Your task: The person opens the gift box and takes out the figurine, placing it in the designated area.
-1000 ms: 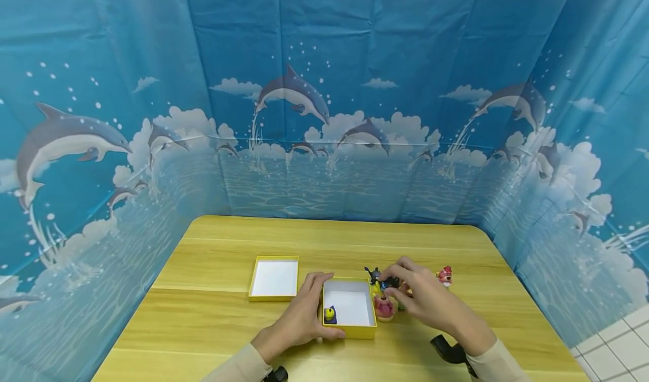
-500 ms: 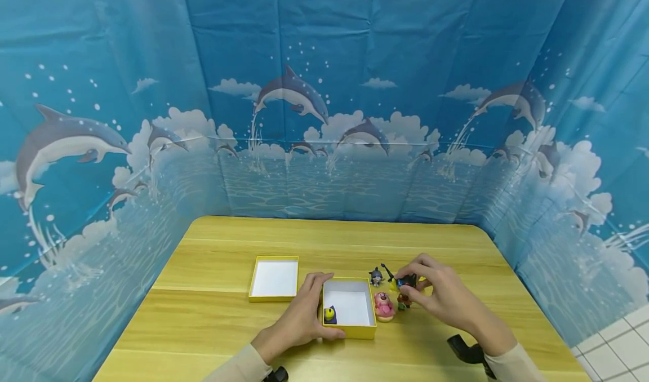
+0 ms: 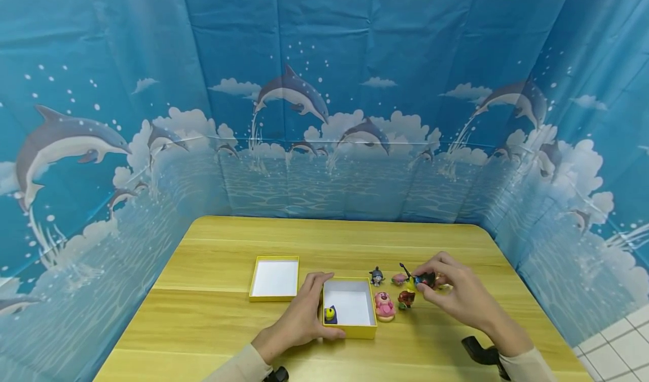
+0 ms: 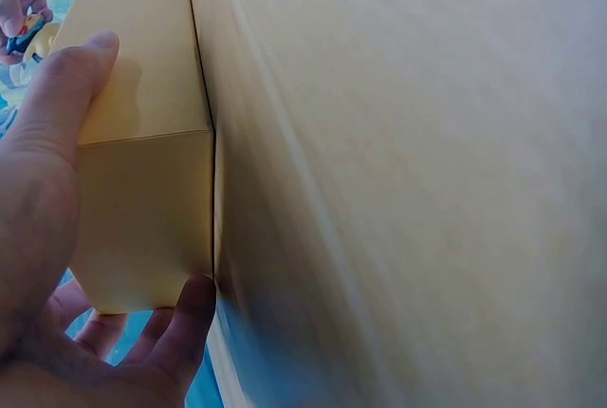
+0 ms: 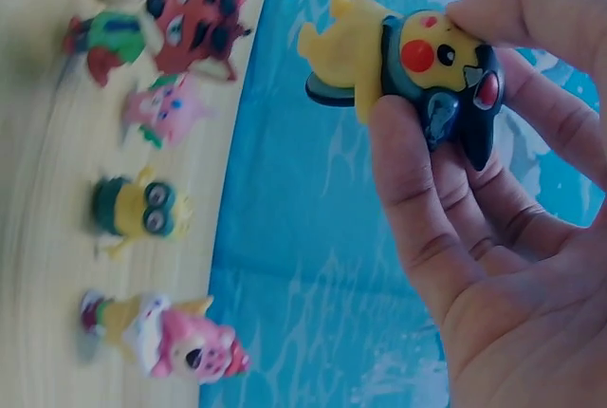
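My left hand [image 3: 299,317] grips the open yellow box [image 3: 357,332] at its left side, thumb on the front wall and fingers around the corner. Inside, a small yellow-and-purple figurine [image 3: 330,315] sits in the near left corner. My right hand [image 3: 469,297] pinches a yellow Pikachu figurine [image 5: 427,62] with a dark hood, held up above the table between thumb and fingers. Near the box stand a pink bear figurine [image 3: 384,305], a reddish-brown fox-like figurine [image 3: 405,299], a grey-hooded figurine [image 3: 376,276] and a small pink figurine [image 3: 399,279].
The yellow lid [image 3: 274,299] lies with its white inside up, left of the box. In the right wrist view, a Minion figurine [image 5: 142,207] and a pink bear in a cone [image 5: 194,342] stand on the table. A dolphin-print curtain [image 3: 324,185] surrounds the table.
My right hand has moved right with the Pikachu figurine, away from the box, uncovering the grey, small pink and fox-like figurines. My left hand and the box have stayed put.
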Motion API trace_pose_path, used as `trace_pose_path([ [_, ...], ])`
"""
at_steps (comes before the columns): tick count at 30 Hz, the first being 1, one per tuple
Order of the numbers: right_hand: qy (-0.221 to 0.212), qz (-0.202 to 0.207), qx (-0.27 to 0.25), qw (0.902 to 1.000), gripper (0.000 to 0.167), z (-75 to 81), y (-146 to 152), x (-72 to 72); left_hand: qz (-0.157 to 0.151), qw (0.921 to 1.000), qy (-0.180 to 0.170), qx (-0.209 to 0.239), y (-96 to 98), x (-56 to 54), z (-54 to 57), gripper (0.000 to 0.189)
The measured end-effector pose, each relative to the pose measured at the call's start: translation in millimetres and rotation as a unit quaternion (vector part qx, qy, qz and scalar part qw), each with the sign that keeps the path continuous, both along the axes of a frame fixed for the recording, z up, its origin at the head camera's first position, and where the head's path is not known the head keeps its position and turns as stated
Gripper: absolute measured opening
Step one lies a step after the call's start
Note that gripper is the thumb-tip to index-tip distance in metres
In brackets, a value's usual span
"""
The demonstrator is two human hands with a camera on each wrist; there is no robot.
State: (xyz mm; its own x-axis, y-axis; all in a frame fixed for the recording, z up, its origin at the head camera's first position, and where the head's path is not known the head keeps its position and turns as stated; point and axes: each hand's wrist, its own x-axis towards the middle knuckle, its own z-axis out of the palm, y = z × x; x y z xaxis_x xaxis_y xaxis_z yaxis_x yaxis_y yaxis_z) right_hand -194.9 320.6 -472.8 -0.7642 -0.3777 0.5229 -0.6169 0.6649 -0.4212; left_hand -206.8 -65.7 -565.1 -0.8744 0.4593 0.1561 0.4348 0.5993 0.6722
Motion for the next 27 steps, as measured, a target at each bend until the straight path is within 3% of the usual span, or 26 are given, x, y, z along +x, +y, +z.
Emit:
trace_pose_path([
  [16,-0.017,0.003,-0.012,0.9998,0.035,-16.7,28.8,1.5,-0.003,1.0,0.003,0.002,-0.1,-1.4,-0.5,0.132],
  [27,-0.035,0.011,0.007,0.9993,0.038,-30.8,42.6,4.2,0.0,1.0,0.007,-0.002,-0.1,-0.5,-0.8,0.132],
])
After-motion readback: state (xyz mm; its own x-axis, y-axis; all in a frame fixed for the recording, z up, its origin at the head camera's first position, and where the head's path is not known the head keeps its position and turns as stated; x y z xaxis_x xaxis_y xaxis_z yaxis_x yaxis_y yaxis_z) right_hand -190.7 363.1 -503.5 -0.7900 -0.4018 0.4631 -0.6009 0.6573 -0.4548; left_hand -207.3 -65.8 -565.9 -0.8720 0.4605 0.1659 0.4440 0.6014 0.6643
